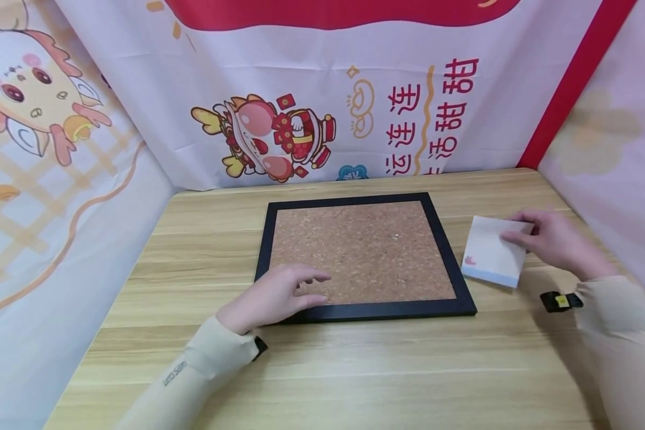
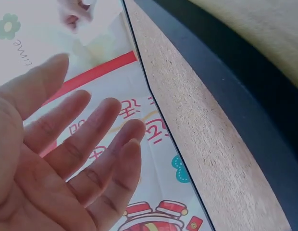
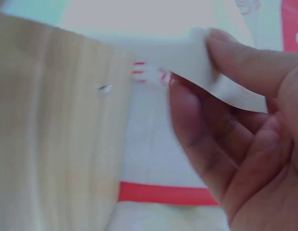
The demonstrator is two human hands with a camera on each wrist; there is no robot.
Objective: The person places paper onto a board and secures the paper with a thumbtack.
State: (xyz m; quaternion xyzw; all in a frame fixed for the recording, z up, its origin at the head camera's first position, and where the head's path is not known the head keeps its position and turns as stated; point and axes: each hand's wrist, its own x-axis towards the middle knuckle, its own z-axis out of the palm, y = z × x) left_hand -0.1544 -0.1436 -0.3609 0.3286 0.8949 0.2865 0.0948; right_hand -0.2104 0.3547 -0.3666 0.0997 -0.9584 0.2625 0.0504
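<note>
A cork board point(image 1: 355, 257) with a black frame lies flat on the wooden table. My left hand point(image 1: 279, 292) is over the board's near left corner, fingers loosely bent and holding nothing; its bare palm and spread fingers point(image 2: 72, 159) show in the left wrist view. Right of the board, my right hand point(image 1: 553, 242) pinches a white sheet of note paper point(image 1: 491, 251) by its right edge, between thumb and fingers. The paper has a pale blue band at the bottom and a small pink picture. It bends slightly at the grip in the right wrist view.
On the cork is a tiny pale speck point(image 1: 395, 236), too small to identify. The right wrist view shows a small shiny thing point(image 3: 105, 89) on the wood. Printed cloth point(image 1: 279, 65) hangs behind the table point(image 1: 322, 376) and along both sides.
</note>
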